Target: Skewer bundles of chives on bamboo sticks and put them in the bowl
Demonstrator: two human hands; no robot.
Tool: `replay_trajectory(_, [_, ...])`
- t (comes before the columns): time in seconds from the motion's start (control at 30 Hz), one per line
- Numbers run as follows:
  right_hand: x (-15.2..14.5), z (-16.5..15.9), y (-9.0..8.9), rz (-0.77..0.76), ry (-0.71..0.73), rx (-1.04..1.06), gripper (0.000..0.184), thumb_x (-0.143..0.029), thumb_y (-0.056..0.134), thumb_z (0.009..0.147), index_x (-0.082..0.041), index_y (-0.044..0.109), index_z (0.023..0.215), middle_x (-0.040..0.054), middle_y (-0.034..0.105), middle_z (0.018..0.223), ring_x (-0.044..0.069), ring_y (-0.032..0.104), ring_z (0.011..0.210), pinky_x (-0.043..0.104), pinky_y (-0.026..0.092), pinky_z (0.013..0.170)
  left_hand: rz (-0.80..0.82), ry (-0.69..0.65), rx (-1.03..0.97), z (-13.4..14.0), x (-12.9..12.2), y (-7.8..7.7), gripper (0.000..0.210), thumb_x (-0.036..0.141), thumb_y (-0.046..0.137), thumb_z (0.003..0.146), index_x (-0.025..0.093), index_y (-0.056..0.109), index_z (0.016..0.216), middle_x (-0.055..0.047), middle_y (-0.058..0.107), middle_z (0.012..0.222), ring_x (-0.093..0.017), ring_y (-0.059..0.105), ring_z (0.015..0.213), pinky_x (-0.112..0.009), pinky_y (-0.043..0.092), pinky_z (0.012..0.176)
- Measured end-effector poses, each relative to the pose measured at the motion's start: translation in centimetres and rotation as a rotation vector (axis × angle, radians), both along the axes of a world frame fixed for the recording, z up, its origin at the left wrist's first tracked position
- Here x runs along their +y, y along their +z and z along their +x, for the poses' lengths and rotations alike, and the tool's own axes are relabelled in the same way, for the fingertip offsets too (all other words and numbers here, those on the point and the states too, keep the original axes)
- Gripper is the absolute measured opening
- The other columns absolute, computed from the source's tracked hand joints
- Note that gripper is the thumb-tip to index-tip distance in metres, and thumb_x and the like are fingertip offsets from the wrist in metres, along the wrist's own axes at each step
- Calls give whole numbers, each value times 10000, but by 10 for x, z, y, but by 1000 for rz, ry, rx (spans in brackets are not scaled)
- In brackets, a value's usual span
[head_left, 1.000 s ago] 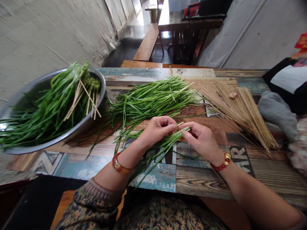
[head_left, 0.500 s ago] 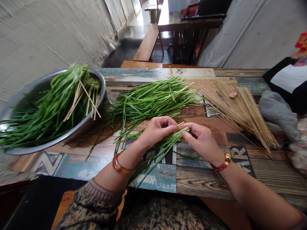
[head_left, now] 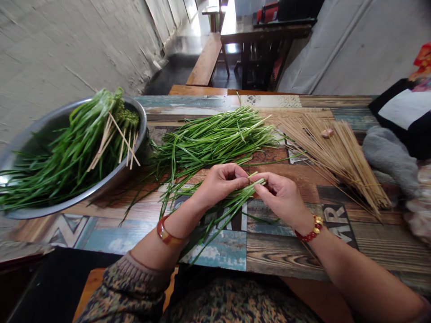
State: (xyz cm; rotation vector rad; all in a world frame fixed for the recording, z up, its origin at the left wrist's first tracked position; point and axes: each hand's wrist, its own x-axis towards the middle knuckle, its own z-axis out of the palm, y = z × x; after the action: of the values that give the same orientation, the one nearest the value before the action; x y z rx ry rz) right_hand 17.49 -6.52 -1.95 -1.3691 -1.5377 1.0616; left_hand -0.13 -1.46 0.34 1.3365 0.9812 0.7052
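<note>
Close together over the patterned table, both hands pinch the pale ends of a small bunch of garlic chives (head_left: 235, 201). My left hand (head_left: 225, 181) has thumb and forefinger closed on the stalks near their ends. Just to its right, the thumb and fingers of my right hand (head_left: 281, 193) grip the tips. The long green leaves trail down toward the table's front edge. A thin stick, likely a bamboo skewer (head_left: 311, 252), shows below my right wrist; its upper part is hidden by the hand. Behind the hands lies a larger heap of garlic chives (head_left: 218, 134).
On the left a metal basin (head_left: 143, 130) holds chives on skewers. A spread of bamboo skewers (head_left: 350, 161) lies at right, a small clove-like piece (head_left: 327, 133) on top. Beyond are a grey cloth-like bundle (head_left: 387, 154) and a black-and-white bag (head_left: 404, 110).
Hardly anything differs. The fingers of both hands stay on the chives with at most a tiny shift, and the whole view has slid very slightly.
</note>
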Motion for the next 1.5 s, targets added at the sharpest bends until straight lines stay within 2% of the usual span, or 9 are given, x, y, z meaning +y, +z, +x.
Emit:
replay_trajectory(0.17, [0,-1,-1,8,-5,-7,176,-236,554,846,-182,678,958,50,709,838,141,618,623,263,509,581,1,-1,5,0,0,1,239,321,736,708,97,657,731,-10,618,662,-74,495,585,-197,377,562])
replay_trajectory(0.33, [1,-1,3,54,-23,-55,139,-222,563,836,-180,667,918,28,679,755,115,549,549,240,454,519,-17,0,8,0,0,2,222,312,721,712,98,664,725,-6,618,651,-68,485,569,-192,370,548])
replay_trajectory(0.53, [1,-2,2,60,-20,-67,123,-225,568,837,-183,644,923,21,649,739,116,542,568,237,438,523,-39,-13,11,0,0,3,235,329,707,712,96,674,728,-8,613,635,-68,475,555,-192,356,528])
replay_trajectory(0.6, [0,-2,1,54,-28,-42,149,-229,572,837,-183,618,970,15,640,748,115,547,575,238,445,536,-35,-16,18,0,0,3,244,340,709,707,99,672,726,-6,608,624,-69,468,544,-194,356,520])
replay_trajectory(0.73, [-1,-4,-1,71,-56,-7,343,-222,572,836,-200,535,1177,-17,598,729,110,539,582,235,442,545,-15,-18,8,-1,0,1,259,350,727,694,101,657,713,-11,606,629,-70,464,549,-194,358,518])
replay_trajectory(0.8, [-1,-5,-1,78,-49,-20,382,-213,563,839,-215,521,1220,-24,587,721,110,537,586,235,442,552,-12,-22,-4,-1,1,-1,265,353,735,691,102,653,709,-13,608,635,-71,465,555,-193,360,519])
replay_trajectory(1.17, [-2,-6,-6,83,-47,30,216,-247,583,840,-215,538,1049,38,661,857,150,640,717,256,501,601,-59,-69,-30,-1,2,3,261,351,728,700,101,654,691,-13,621,642,-77,489,569,-204,377,564])
replay_trajectory(1.37, [-2,-9,-6,113,-92,-13,126,-253,578,855,-210,525,961,-4,603,732,112,571,570,241,472,536,-46,-131,-43,-2,2,0,269,360,701,728,101,638,691,-1,587,622,-69,460,546,-203,370,552])
replay_trajectory(1.5, [0,-7,-6,95,-54,75,206,-265,600,851,-211,517,1032,-11,608,769,103,581,568,237,483,528,-11,-176,-44,-3,3,1,260,359,661,774,101,641,793,-10,601,702,-81,490,614,-204,385,598])
